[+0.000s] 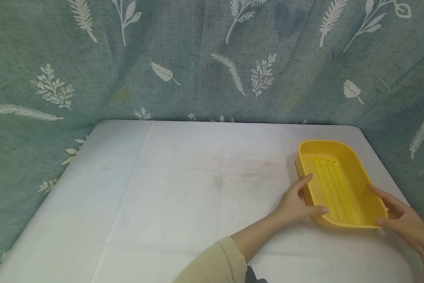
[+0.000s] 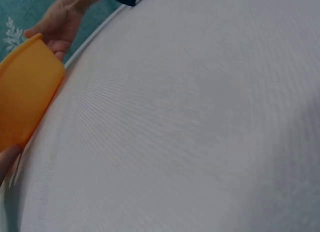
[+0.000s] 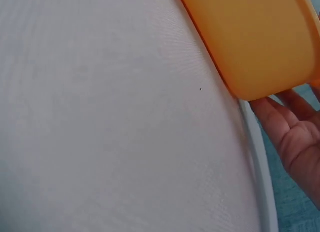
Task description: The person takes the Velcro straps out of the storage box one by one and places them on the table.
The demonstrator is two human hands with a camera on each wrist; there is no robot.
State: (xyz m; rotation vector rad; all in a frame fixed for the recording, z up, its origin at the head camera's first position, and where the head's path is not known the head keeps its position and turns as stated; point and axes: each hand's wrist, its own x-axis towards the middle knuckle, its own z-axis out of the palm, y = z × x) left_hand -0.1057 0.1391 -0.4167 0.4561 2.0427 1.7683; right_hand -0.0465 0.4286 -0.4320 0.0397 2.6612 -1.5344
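A yellow plastic tray [image 1: 360, 181] with rounded corners and raised walls is at the right side of the white table. Several brighter yellow strips [image 1: 330, 188] run lengthwise along its floor; whether they are part of it I cannot tell. My left hand [image 1: 298, 202] grips its near left side, with the thumb over the rim. On the opposite side, my right hand [image 1: 403, 218] holds the near right corner, its thumb and a finger at the rim. In the right wrist view, fingers of the right hand [image 3: 300, 137] reach beneath the orange-looking tray [image 3: 255, 41].
The white cloth-covered table [image 1: 183, 196] has faint stains near its middle. Behind and beside it hangs a green curtain [image 1: 198, 59] with white leaf prints. The tray lies close to the table's right edge.
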